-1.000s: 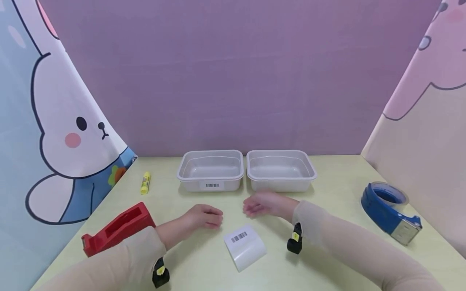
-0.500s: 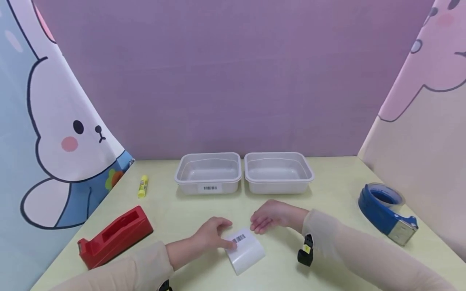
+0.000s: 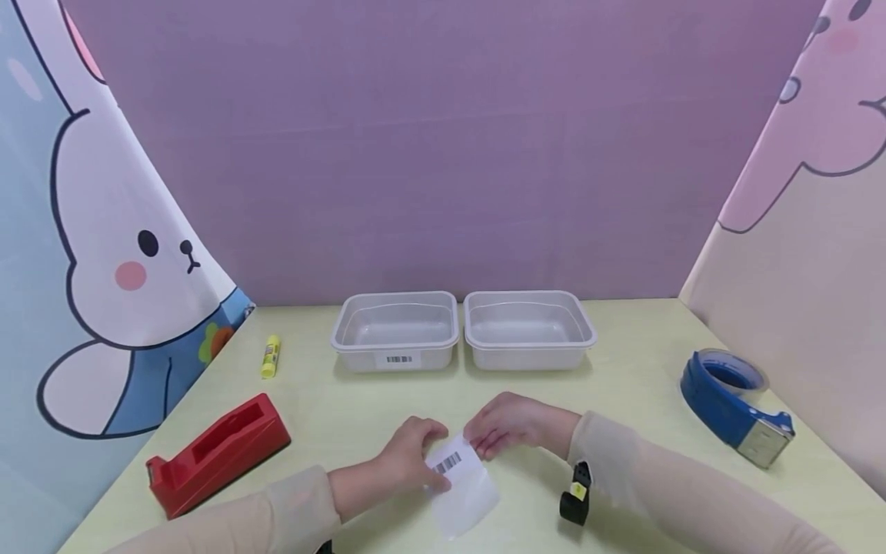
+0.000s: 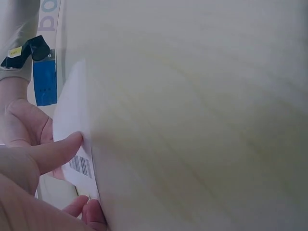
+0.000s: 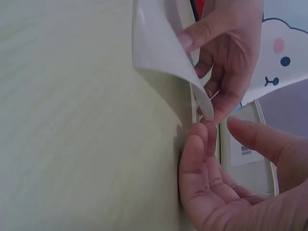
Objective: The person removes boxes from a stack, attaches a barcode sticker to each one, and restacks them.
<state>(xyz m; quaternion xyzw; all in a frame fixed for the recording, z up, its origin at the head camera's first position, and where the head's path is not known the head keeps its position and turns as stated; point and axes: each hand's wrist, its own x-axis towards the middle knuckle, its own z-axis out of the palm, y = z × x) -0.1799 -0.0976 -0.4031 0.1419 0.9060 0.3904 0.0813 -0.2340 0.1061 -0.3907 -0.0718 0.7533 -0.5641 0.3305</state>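
Note:
A white barcode label sheet (image 3: 465, 492) is tilted up off the table near its front middle, its lower part bending. My left hand (image 3: 410, 455) pinches the sheet's left side, thumb on the barcode face and fingers behind, as the left wrist view shows with the barcode label sheet (image 4: 72, 125) beside the thumb. At the sheet's upper corner is my right hand (image 3: 515, 425). In the right wrist view the right hand's fingertips (image 5: 198, 132) touch the corner of the label sheet (image 5: 161, 48), while its thumb stands apart from them.
Two white plastic tubs stand at the back: the left tub (image 3: 396, 355) bears a barcode label, the right tub (image 3: 529, 355) shows none. A red tape dispenser (image 3: 218, 458) and yellow glue stick (image 3: 271, 356) lie left. A blue tape dispenser (image 3: 734, 408) lies right.
My left hand has moved right to the label sheet, gripped it and raised it off the table. My right hand has come down from near the right tub to the sheet's upper corner.

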